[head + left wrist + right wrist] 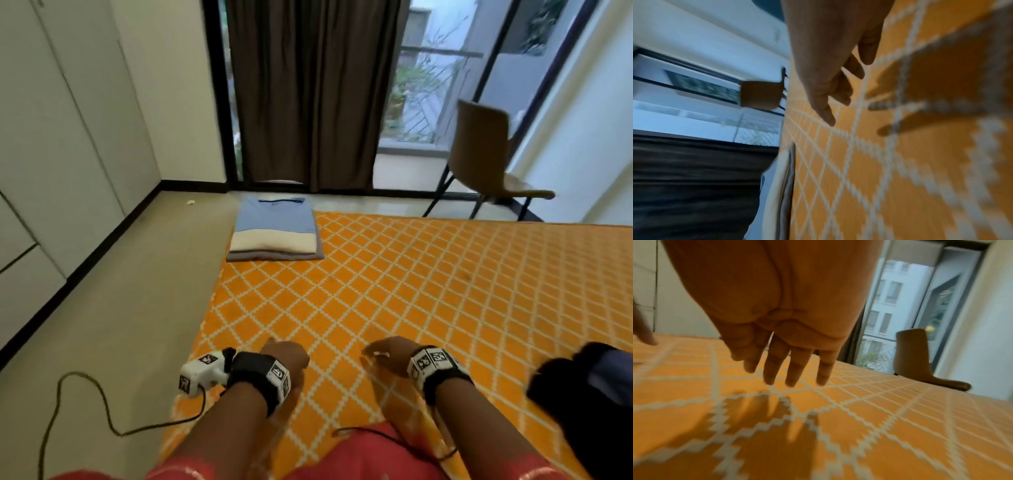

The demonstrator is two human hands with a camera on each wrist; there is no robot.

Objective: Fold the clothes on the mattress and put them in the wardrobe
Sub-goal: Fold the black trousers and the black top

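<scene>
A neat stack of folded clothes, blue on top, then cream and grey, lies at the far left corner of the orange lattice-patterned mattress. The same stack shows edge-on in the left wrist view. Both hands hover just above the near part of the mattress, far from the stack. My left hand has straight, relaxed fingers and holds nothing. My right hand also holds nothing, its fingers spread and pointing down at the sheet. A dark garment lies bunched at the right edge.
White wardrobe doors line the left wall, shut. A brown chair stands beyond the mattress by the glass door, next to a dark curtain. A black cable trails over the beige floor on the left.
</scene>
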